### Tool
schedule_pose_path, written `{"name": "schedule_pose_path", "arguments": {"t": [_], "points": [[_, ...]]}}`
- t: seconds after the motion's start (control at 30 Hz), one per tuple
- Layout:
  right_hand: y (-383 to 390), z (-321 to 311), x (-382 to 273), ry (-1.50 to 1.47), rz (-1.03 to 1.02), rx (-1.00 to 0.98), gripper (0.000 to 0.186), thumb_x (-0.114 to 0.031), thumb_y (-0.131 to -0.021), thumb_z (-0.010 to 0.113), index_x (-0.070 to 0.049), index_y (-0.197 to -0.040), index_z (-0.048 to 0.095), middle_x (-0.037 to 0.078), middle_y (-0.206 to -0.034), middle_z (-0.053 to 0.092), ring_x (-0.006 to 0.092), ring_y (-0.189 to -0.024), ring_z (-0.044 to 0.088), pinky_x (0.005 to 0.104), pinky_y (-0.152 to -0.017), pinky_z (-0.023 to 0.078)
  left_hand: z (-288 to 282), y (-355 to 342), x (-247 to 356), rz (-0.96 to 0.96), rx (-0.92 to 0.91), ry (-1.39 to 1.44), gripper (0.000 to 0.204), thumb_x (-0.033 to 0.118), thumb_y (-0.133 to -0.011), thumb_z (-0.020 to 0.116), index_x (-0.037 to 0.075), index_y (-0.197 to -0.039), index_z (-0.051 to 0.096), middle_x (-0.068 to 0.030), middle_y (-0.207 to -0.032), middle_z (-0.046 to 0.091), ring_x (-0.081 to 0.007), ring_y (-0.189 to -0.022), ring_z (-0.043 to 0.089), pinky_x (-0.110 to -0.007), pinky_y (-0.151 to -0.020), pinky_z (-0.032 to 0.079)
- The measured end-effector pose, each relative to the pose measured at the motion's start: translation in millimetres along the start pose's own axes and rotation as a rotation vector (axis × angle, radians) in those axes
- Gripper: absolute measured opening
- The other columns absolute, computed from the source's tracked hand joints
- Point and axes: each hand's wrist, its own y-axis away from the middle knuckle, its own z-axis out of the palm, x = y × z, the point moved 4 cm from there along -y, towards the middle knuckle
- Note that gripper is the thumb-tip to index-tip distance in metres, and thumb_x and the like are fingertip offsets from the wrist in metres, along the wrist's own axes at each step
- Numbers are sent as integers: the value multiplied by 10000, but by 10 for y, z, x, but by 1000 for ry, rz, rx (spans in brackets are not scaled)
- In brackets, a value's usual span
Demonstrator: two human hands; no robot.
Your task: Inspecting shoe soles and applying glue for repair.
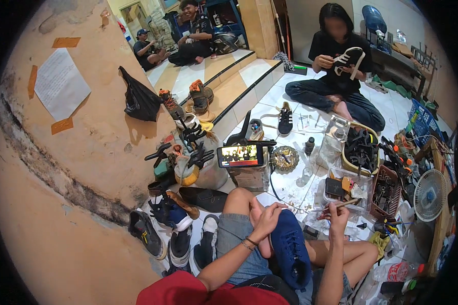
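A dark blue lace-up shoe [284, 235] rests on my lap, its toe pointing away from me and its opening toward me. My left hand [266, 221] is closed on the left edge of the toe. To the right of the shoe, apart from it, my right hand [336, 219] is raised with its fingers closed round a slim, light-brown stick-like tool [348, 202]. The tool's exact kind is too small to tell. Just beyond that hand stands a clear plastic box [336, 173] of small items.
A phone [240, 154] showing a video stands ahead. Several shoes [179, 245] lie at left by the wall. A basket of black clamps [360, 147], a brown basket [387, 189] and a fan [429, 195] line the right. Across the floor a seated person [337, 66] holds a black shoe.
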Motion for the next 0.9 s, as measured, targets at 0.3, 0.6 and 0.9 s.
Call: {"name": "schedule_pose_path", "arguments": {"t": [0.3,0.6,0.9], "points": [[240,326,-170,-55,-75,-159,216,-143,-935,627,68,-889,617,132,-728,652,193,-574,652,323,-530,574,0,89,716,179,84,12,259,207,-1021,487,-24,-990,602,-94,-952,676,-134,-867,620,-256,-827,475],[494,570,-349,112,-233,-325,121,-35,-836,712,22,-943,708,96,-820,700,150,-691,661,265,-626,525,280,211,892,40,-158,228,200,149,-958,616,-36,-1031,639,-54,-948,672,-116,-910,625,-236,-810,495],[537,588,-643,445,-552,-407,144,-65,-779,762,-12,-911,737,95,-866,732,199,-755,690,302,-679,531,227,231,928,-40,-152,106,185,140,-909,686,-45,-922,684,-64,-817,692,-101,-752,626,-220,-701,496]]}}
